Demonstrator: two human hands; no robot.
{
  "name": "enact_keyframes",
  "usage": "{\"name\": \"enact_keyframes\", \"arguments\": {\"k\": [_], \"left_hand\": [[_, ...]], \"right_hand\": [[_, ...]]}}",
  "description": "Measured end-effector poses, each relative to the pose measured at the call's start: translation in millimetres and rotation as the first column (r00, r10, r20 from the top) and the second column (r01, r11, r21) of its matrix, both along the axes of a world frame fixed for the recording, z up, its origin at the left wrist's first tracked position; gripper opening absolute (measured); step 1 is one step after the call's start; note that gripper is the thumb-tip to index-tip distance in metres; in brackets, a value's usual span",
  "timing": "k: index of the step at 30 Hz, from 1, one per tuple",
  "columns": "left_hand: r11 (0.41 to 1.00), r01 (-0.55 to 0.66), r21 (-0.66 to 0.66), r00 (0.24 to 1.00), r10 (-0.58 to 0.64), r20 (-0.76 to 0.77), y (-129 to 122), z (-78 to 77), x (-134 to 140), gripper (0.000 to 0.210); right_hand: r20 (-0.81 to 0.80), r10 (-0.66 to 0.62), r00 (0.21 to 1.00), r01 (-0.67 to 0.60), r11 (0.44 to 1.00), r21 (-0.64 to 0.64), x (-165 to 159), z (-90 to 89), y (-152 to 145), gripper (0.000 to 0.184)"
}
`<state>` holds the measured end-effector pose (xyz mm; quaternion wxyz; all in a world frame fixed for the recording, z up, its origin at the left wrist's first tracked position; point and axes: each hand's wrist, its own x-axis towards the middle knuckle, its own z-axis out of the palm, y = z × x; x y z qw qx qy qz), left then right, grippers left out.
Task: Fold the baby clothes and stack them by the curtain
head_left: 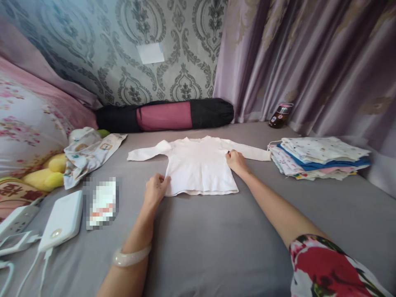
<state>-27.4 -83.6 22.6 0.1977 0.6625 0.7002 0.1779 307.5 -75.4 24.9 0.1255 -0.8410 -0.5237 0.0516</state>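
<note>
A small white long-sleeved shirt lies spread flat on the grey sheet, its sleeves stretched out to both sides and its hem toward me. My left hand is closed on the shirt's left edge near the hem, fingers curled at the fabric. On the other side, my right hand pinches the shirt just below where the right sleeve joins the body. Both hands rest low over the sheet.
A stack of folded clothes is at the right, with a dark bottle behind it. A rolled black and pink bag lies along the wall. Leftward are a power bank, cables, a power strip and a patterned cloth.
</note>
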Motion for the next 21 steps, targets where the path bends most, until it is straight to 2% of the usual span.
{"name": "enact_keyframes", "arguments": {"k": [6,13,17,21], "left_hand": [[0.997,-0.017,-0.075,0.999,0.019,0.026,-4.7,6.9,-4.9,0.035],[0.957,0.105,-0.271,0.98,-0.054,0.19,-15.5,22.5,-3.2,0.038],[0.933,0.148,-0.328,0.964,-0.063,0.257,-17.2,23.7,-5.4,0.041],[0.919,0.185,-0.349,0.946,-0.071,0.317,-14.1,17.7,-12.3,0.041]], "right_hand": [[-0.04,0.106,0.994,-0.11,0.986,-0.122,1.6,2.4,-41.7,0.039],[-0.103,0.125,0.987,-0.14,0.979,-0.146,-19.8,7.5,-106.2,0.04],[-0.126,0.122,0.985,-0.14,0.978,-0.153,-25.8,9.8,-121.1,0.038],[-0.206,0.12,0.971,-0.142,0.985,-0.095,-21.8,9.5,-121.9,0.03]]}}
